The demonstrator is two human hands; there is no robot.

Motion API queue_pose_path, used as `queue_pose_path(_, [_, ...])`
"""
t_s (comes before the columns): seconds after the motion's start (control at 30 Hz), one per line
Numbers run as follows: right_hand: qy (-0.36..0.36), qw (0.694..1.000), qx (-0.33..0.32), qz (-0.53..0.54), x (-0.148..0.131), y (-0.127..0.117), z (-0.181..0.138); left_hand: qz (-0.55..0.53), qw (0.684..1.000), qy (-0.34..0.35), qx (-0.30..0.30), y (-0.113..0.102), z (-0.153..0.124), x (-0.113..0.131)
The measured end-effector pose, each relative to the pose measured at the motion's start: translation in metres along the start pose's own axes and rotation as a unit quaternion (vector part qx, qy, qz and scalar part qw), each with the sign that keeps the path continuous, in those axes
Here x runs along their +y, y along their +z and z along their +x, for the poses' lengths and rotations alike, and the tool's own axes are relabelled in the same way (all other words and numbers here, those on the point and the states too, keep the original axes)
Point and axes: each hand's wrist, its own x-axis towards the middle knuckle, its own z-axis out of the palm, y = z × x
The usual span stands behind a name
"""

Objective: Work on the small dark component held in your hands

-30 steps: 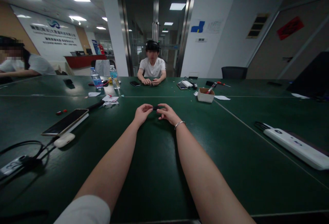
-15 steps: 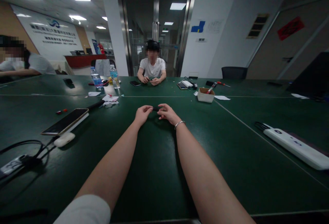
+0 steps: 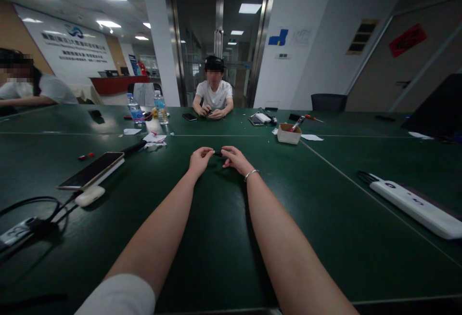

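Between my two hands is a small dark object [image 3: 217, 153], too small to name, held just above the green table [image 3: 220, 238]. My left hand [image 3: 200, 159] pinches its left end between thumb and fingertips; a pale bit shows there. My right hand [image 3: 235, 159], with a silver bangle at the wrist, has its fingers closed on the right end, the lower fingers curled beneath. Parts of the object are hidden by my fingertips.
To the left lie a phone [image 3: 92, 169], a white case [image 3: 90, 196] and black cables [image 3: 54, 209]. Two bottles [image 3: 160, 109] stand farther back. A small box [image 3: 288, 134] and a white power strip [image 3: 415, 206] are on the right. A person [image 3: 214, 91] sits opposite.
My right fingers have closed in on the dark object and its thumb has shifted. A pale bit now shows near my left fingertips. Both arms stay almost in place.
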Motion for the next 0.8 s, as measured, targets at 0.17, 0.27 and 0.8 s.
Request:
queue_pose_path(0.17, [-0.021, 0.999, -0.03, -0.011, 0.001, -0.001, 0.0, -0.004, 1.0, -0.005, -0.003, 0.001, 0.0, -0.001])
queue_pose_path(0.27, [-0.046, 0.999, -0.027, -0.001, 0.002, -0.001, -0.001, -0.017, 1.0, -0.018, 0.01, 0.001, 0.003, -0.005])
queue_pose_path(0.8, [-0.044, 0.998, -0.033, -0.022, 0.003, -0.001, 0.002, -0.014, 1.0, -0.003, -0.004, 0.002, 0.006, -0.016])
